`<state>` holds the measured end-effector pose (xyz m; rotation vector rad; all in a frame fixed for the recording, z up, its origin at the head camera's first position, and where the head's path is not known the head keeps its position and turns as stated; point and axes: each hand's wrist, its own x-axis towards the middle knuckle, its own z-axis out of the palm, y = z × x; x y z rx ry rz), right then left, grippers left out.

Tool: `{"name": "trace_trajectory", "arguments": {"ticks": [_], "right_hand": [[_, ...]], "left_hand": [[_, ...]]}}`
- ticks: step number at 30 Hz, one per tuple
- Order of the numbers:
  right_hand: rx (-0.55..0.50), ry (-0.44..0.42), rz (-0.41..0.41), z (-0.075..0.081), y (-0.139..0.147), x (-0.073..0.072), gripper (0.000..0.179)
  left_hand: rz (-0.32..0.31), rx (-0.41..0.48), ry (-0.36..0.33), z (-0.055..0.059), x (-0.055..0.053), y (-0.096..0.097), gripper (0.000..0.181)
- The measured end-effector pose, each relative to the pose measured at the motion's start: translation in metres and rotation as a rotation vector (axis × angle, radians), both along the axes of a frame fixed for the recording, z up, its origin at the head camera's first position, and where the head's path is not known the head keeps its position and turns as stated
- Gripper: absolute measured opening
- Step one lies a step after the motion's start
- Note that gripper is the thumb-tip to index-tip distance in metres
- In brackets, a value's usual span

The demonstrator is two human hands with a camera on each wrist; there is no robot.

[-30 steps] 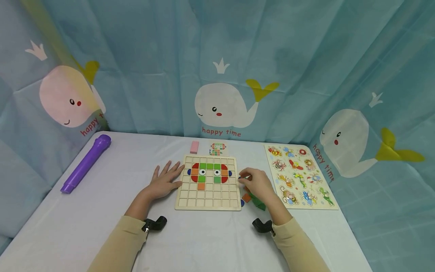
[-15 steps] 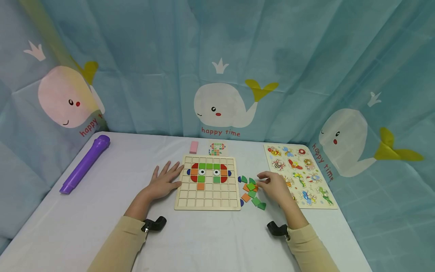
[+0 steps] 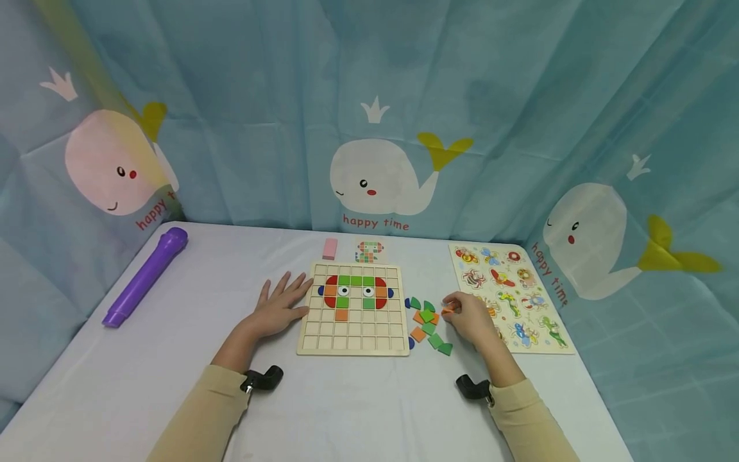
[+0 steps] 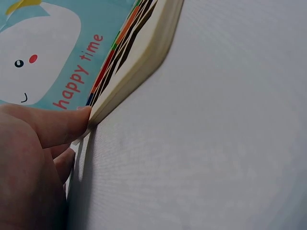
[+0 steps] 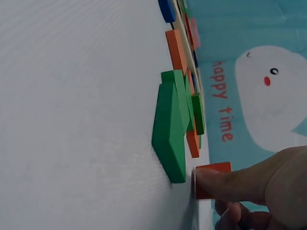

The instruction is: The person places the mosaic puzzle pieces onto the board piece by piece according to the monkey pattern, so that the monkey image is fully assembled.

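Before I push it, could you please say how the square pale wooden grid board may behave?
The square pale wooden grid board is probably stiff, given its thick edge. Lying flat, it seems unlikely to tip. Pushed leftward, it would likely meet resistance from the left hand touching its edge.

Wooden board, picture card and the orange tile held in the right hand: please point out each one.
Wooden board (image 3: 355, 315): head view, on a bare square near its middle.
Picture card (image 3: 369, 251): head view, on the middle of its print.
Held orange tile (image 5: 221, 166): right wrist view, on its uncovered upper edge.
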<state>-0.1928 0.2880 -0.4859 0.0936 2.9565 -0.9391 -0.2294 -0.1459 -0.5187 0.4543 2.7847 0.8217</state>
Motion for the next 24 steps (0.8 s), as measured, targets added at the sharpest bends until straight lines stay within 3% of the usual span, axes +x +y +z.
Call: {"name": "trace_trajectory", "arguments": {"ticks": [6,12,24], "right_hand": [[-0.035,-0.008,0.011,0.009,-0.013,-0.004,0.02],[-0.075,-0.001,0.102,0.017,-0.038,-0.008,0.018],[-0.107,0.039,0.203,0.012,-0.089,-0.015,0.011]], "left_hand": [[-0.004,-0.001,0.006,-0.002,-0.002,-0.001,0.069],[-0.005,0.009,0.002,-0.002,-0.002,-0.001,0.069],[-0.008,0.021,0.002,-0.001,-0.001,-0.001,0.069]]}}
